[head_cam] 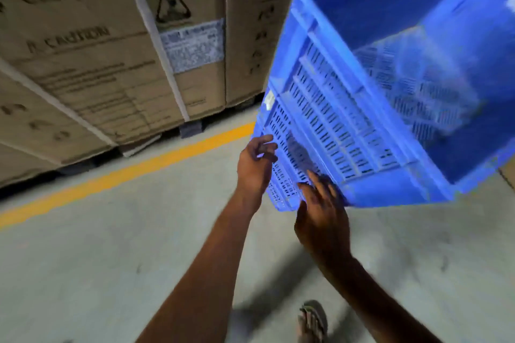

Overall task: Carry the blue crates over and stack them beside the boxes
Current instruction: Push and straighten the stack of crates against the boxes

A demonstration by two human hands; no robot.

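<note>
Currently we see concrete floor (111,273) filling the lower half of the view, grey and scuffed. Cardboard boxes (92,58) stand stacked at upper left on dark blocks, with printed "CAUTION" text, a warning triangle and pale straps running across the faces. The blue crate (348,125) is at upper right, just beside the boxes' right edge. It is tilted hard, open top facing us, slotted side wall turned down and to the left. Motion blur is heavy, and we can't tell whether anything under it carries it.

An orange line (125,172) runs diagonally over the floor in front of the boxes and passes behind the crate. A white label (195,44) sits on the middle box.

Left hand (253,170): fingers curled round the crate's lower left edge, gripping the slotted wall. Right hand (323,220): fingers straight and spread, pressed flat against the crate's lowest corner, nothing pinched. Both forearms are bare and reach up from the bottom of the frame.

A sandalled foot (312,320) is at bottom centre on the floor.
</note>
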